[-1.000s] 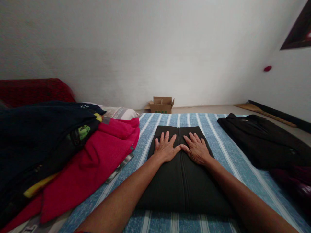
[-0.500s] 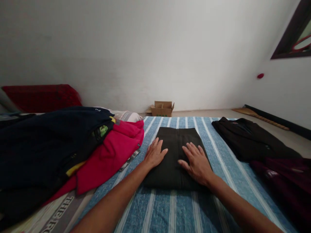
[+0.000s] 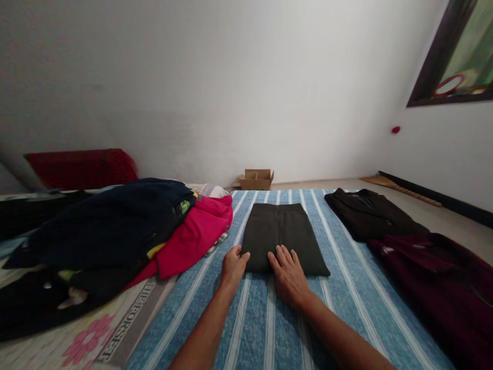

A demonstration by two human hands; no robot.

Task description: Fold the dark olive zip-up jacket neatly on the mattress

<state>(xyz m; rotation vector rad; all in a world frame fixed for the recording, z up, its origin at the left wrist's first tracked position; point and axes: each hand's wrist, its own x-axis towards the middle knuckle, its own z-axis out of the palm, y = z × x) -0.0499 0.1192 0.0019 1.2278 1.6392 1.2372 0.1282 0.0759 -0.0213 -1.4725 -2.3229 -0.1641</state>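
Note:
A dark olive garment with a zip down its middle lies folded into a flat, neat rectangle on the striped bedspread. My left hand rests at its near left corner; the thumb touches the edge, and the fingers are slightly bent beside it. Across the near edge, just right of the zip, my right hand lies palm down with its fingers spread on the cloth. Neither hand lifts the garment.
Left lies a loose heap with a navy garment and a pink one. A folded dark brown garment and a maroon one lie right. Beyond the blue striped bedspread, a cardboard box stands by the wall.
Both hands have slid back toward me, from the middle of the folded garment to its near edge. The view has shifted slightly, showing more of the maroon garment and the window.

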